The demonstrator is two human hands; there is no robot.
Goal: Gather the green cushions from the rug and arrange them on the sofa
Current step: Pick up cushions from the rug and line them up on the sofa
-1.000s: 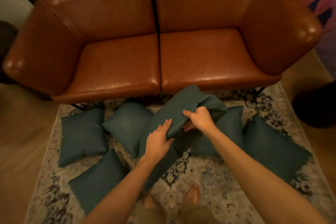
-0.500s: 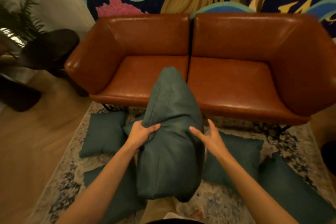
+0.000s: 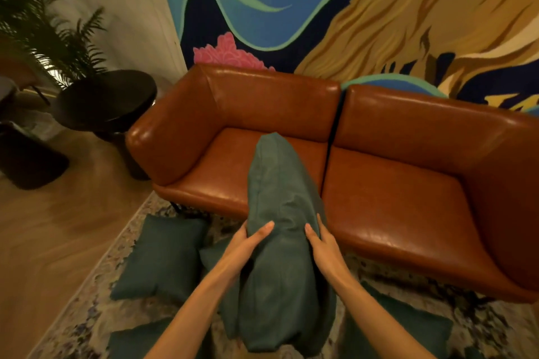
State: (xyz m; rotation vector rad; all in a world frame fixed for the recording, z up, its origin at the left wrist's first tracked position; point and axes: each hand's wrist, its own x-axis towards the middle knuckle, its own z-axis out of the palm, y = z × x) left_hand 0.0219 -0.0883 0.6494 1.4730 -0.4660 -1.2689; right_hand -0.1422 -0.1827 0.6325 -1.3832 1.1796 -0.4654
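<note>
Head view. Both hands hold one long green cushion point(image 3: 280, 242) edge-on, off the rug point(image 3: 122, 318), its far end over the left seat of the sofa point(image 3: 402, 207).

Grip: left hand point(image 3: 245, 245) flat against the cushion's left face, thumb lying over the top edge, fingers spread, not curled. Right hand point(image 3: 323, 245) pressed on the right face, fingers extended. A palm squeeze from both sides rather than a closed grasp; fabric dents slightly between them.

Cushion hangs lower at the near end, which sags below the wrists. Cannot tell whether the far end touches the seat or floats above it.

Remaining on the rug: a cushion at left point(image 3: 163, 256), another at lower left point(image 3: 131, 341), one at right point(image 3: 408, 326), and part of one under the held cushion. Sofa seats bare otherwise.

Step in hand, as judged: carry forward and set against the backrest.

Notes for doing it well:
- Keep inward pressure even; a soft fill can slip out of flat palms.
- Lift the sagging near end clear of the seat's front edge before pushing forward.
- Turn it broad-face out, lean it on the backrest near the left arm, leaving room for the rest.
- Leather looks slick; seat the bottom edge firmly so it does not slide.
</note>
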